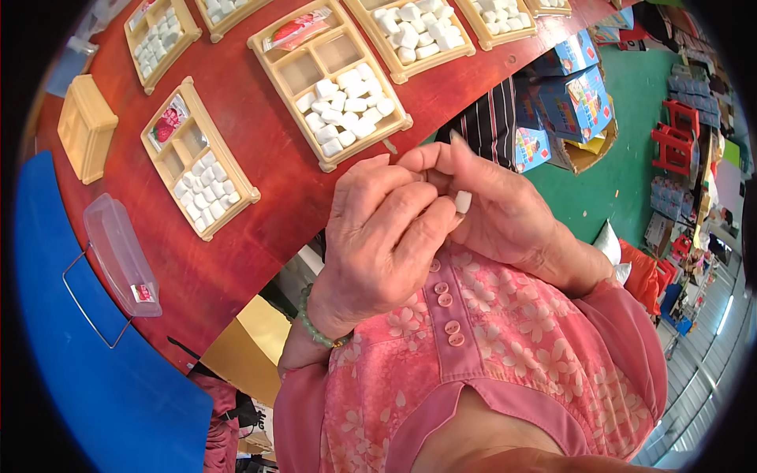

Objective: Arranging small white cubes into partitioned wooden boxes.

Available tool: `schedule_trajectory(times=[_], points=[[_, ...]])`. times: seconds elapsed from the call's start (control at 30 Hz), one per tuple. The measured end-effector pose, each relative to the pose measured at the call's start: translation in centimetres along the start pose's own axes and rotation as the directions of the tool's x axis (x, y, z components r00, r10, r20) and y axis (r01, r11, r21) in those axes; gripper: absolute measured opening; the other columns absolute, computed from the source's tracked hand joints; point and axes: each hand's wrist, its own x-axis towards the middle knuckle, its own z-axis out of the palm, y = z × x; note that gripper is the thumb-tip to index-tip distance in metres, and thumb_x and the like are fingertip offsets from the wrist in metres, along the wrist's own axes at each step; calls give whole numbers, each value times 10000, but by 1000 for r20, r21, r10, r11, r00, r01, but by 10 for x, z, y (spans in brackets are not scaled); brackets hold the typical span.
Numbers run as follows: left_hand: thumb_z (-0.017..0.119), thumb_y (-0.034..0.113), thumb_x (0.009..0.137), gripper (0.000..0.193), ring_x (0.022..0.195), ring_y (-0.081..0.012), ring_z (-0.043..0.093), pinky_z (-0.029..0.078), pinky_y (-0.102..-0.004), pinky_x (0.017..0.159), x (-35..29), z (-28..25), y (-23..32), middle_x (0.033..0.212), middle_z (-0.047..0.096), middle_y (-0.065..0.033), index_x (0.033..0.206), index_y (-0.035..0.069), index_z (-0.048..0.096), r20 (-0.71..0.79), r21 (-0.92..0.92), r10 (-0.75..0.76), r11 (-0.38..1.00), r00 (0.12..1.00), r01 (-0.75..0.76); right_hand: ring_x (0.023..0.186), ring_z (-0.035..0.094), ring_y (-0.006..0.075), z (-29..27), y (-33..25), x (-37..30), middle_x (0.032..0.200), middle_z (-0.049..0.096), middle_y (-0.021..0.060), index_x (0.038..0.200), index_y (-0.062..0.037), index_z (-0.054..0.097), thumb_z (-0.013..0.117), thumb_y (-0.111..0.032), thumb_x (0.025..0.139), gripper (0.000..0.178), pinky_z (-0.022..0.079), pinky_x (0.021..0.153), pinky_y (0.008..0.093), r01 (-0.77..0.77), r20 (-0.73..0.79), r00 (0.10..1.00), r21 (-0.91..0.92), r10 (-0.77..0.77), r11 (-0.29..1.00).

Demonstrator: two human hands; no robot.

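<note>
My two hands meet in front of my chest, close to the table's edge. My left hand point(386, 225), with a green bead bracelet at the wrist, has its fingers curled in. At the tips of its lower fingers sits a small white block point(463, 202), by the palm of my right hand point(505, 209). My right hand is cupped, with a bent finger reaching toward the left fingertips; whatever is pinched there is hidden. Just beyond the hands lies a beige compartment tray point(347, 162) with many white blocks point(347, 106) and a red-printed packet point(298, 30).
A smaller beige tray point(251, 197) of white blocks lies to the left, near stacked beige trays point(88, 130) and a clear plastic box point(118, 252). More filled trays line the far side of the red table point(236, 276). Blue cartons point(576, 102) stand on the right.
</note>
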Motion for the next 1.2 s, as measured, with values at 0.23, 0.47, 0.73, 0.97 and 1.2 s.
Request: schedule_trajectory(times=[0.23, 0.47, 0.73, 0.97, 1.2], points=[[792, -2, 787, 224, 798, -265, 638, 548, -364, 672, -5, -12, -7, 884, 659, -81, 989, 10, 696, -139, -129, -141, 984, 980, 123, 643, 504, 65, 16, -20, -10, 876, 626, 9, 1146, -25, 619, 616, -234, 1017, 246, 390, 574, 200, -47, -134, 991, -371, -3, 928], [756, 1, 852, 178, 756, -248, 663, 548, -348, 640, -11, -12, -7, 889, 686, -104, 1018, 5, 691, -195, -325, -298, 919, 935, 225, 933, 609, 83, 15, -6, 2, 1059, 655, 44, 1082, 2, 667, 722, 48, 896, 199, 508, 845, 248, 209, 46, 977, -443, -210, 872], [735, 12, 876, 192, 770, -247, 668, 547, -324, 647, -11, -16, -10, 933, 686, -121, 1065, -11, 707, -139, -348, -342, 895, 929, 278, 835, 653, 94, 18, -8, 5, 1032, 678, 91, 1021, 2, 671, 699, 50, 912, 122, 555, 746, 225, 201, -22, 970, -489, -243, 849], [759, 63, 847, 243, 1007, -310, 646, 545, -383, 833, -4, -23, -8, 1057, 688, -137, 1084, 16, 728, -148, 204, -162, 960, 976, 190, 803, 627, 121, 15, -26, 21, 955, 672, 56, 1005, -7, 674, 703, 67, 897, 134, 507, 697, 244, 298, 35, 836, -867, -547, 399], [719, 57, 862, 250, 1286, -373, 568, 468, -479, 1062, -1, -20, -24, 1277, 672, -150, 1107, 11, 744, -13, 385, -180, 907, 984, 171, 855, 673, 223, 1, -38, 39, 923, 658, 98, 1028, -7, 727, 715, 56, 850, 190, 543, 727, 299, 374, 508, 688, -860, -518, -346]])
